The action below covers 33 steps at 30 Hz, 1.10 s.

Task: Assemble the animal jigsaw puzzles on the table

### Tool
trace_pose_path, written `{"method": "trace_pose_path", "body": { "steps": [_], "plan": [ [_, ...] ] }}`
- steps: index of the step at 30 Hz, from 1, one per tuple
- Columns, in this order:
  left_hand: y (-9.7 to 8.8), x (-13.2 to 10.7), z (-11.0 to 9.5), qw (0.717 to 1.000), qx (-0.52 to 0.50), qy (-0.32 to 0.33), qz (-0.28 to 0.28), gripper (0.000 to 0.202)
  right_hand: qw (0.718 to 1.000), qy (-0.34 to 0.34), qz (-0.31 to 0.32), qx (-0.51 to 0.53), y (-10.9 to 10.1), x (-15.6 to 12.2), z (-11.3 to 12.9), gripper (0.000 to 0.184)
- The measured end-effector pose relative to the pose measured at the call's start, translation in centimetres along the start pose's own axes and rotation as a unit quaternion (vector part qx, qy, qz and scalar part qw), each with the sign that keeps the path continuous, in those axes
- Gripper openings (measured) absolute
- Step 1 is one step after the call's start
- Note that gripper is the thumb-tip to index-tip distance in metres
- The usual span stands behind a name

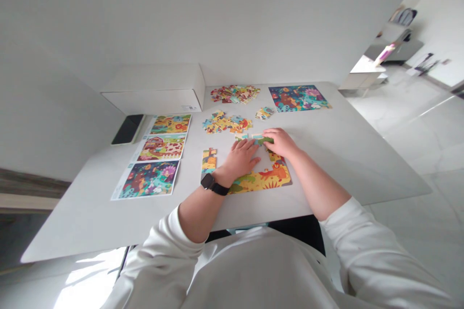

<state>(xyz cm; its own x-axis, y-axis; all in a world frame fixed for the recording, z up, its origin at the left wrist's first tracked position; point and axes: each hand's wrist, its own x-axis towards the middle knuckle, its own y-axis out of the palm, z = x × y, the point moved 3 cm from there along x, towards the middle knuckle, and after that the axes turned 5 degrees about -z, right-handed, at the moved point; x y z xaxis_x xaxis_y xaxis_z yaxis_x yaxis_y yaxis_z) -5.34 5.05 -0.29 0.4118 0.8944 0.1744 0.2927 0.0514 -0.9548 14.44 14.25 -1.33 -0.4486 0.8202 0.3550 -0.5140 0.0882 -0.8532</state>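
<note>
The green puzzle piece point(267, 140) lies crosswise, left of the right hand point(282, 143), at its fingertips; pinched or not, I can't tell. The left hand point(239, 158), spread, is slightly farther.

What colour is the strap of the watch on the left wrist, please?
The watch strap is black, seen best in the head view.

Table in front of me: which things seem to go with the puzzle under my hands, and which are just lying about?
Likely in use:
- part-built lion puzzle
- loose yellow pieces
- small piece stack
- lion print

Apparently just lying about:
- reddish piece pile
- dark puzzle picture
- barn print
- dark print
- phone
- white box
</note>
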Motion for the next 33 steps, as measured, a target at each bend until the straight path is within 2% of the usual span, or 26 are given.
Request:
{"method": "trace_pose_path", "body": {
  "steps": [6, 17, 26, 33],
  "plan": [
    [-0.1, 0.1, 0.0, 1.000, -0.010, -0.006, 0.003, 0.056, 1.000, 0.014, -0.003, 0.008, 0.1, 0.0, -0.1, 0.028],
    [-0.3, 0.1, 0.1, 1.000, -0.015, -0.012, -0.005, 0.057, 1.000, 0.009, 0.008, 0.009, -0.2, -0.2, 0.5, 0.030],
    [-1.1, 0.0, 0.2, 0.997, 0.002, -0.064, -0.037, 0.041, 1.000, -0.010, -0.003, 0.010, 0.3, -0.4, -0.1, 0.028],
    [-1.5, 0.0, 0.0, 0.996, 0.006, -0.085, -0.029, 0.038, 0.999, 0.002, -0.027, 0.032, 0.0, -0.4, 0.1, 0.028]
  ]
}}
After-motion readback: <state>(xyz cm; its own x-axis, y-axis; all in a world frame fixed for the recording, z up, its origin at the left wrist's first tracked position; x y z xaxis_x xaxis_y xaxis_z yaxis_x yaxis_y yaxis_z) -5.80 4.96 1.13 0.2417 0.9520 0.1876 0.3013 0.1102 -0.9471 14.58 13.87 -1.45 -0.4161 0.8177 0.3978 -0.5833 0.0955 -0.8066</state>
